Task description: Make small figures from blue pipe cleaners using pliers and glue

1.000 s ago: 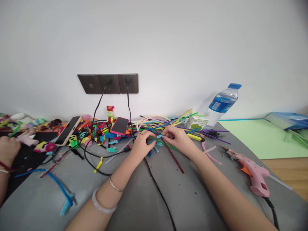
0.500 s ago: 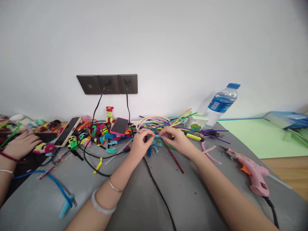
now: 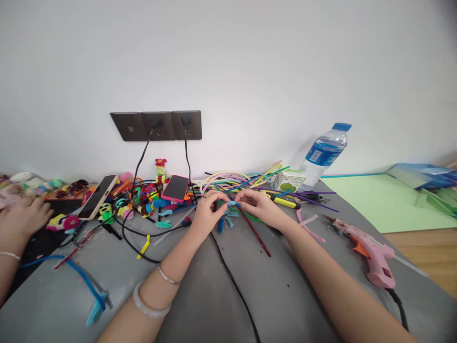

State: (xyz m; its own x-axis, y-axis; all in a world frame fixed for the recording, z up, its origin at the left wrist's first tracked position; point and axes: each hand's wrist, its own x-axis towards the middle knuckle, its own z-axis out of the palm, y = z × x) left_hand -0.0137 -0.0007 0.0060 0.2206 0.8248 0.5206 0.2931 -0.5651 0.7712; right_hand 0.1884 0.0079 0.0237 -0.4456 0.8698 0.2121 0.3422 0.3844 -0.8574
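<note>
Between my two hands is a short light-blue pipe cleaner piece (image 3: 233, 203), pinched at both ends. My left hand (image 3: 210, 209) grips its left end with thumb and forefinger. At the right end, the thumb and forefinger of my right hand (image 3: 260, 206) are closed on it. Just below lie several blue fuzzy pieces (image 3: 228, 221) on the grey table (image 3: 200, 290). A dark red glittery pipe cleaner (image 3: 257, 234) slants out from beneath my right hand. Behind my fingers spreads a heap of loose coloured pipe cleaners (image 3: 228, 180).
A pink glue gun (image 3: 374, 257) lies at right, near a tilted water bottle (image 3: 323, 155) and a small box (image 3: 290, 181). Two phones, a pink-edged one (image 3: 175, 187) and a beige-edged one (image 3: 97, 197), are at left. Black cables (image 3: 233, 281) cross the table. Another person's hand (image 3: 24, 219) is far left.
The view has shifted slightly to the right. Both my hands still pinch the blue piece, almost unmoved. The other person's hand at far left has moved a little left.
</note>
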